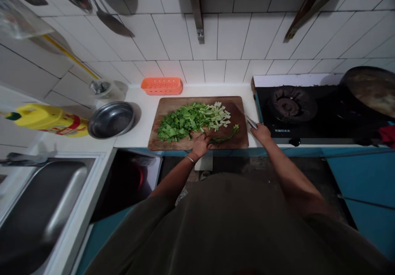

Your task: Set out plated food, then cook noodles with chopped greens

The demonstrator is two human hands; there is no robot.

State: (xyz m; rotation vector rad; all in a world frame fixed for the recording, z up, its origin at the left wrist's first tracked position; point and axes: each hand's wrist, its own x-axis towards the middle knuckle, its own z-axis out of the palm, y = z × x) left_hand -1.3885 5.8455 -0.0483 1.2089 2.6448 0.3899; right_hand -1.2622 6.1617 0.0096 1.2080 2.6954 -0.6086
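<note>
A brown wooden cutting board [237, 106] lies on the white counter, covered with a heap of chopped green leaves and pale stems [189, 121]. My left hand [201, 144] rests on the board's near edge, fingers pressing on a thin uncut green stem [228, 135] beside the heap. My right hand [261, 133] sits at the board's right edge and grips a knife [251, 122] whose metal shows just above the fingers.
A steel bowl [111, 119] and a yellow bottle [51, 120] stand left of the board. An orange basket [162, 85] sits against the tiled wall. A black gas stove [291, 106] with a wok [372, 89] is on the right. A sink [43, 209] lies at lower left.
</note>
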